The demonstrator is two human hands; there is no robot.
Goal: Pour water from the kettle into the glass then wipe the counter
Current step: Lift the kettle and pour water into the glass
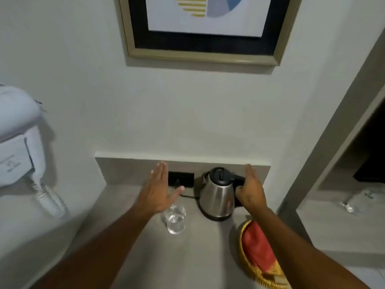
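Observation:
A steel kettle (217, 195) with a black lid stands upright on its base at the back of the grey counter (193, 253). A clear empty glass (175, 219) stands to its left, nearer to me. My left hand (159, 189) hovers flat with fingers apart just above and behind the glass, holding nothing. My right hand (251, 189) is stretched flat beside the kettle's right side, covering the handle area and gripping nothing. A red cloth (258, 245) lies in a yellow woven basket (248, 263) at the front right.
Black wall sockets (181, 179) sit on the backsplash behind the kettle, with a black cord running to the base. A white wall-mounted hair dryer (16, 142) hangs at left. A framed picture (206, 28) hangs above. A doorway opens at right.

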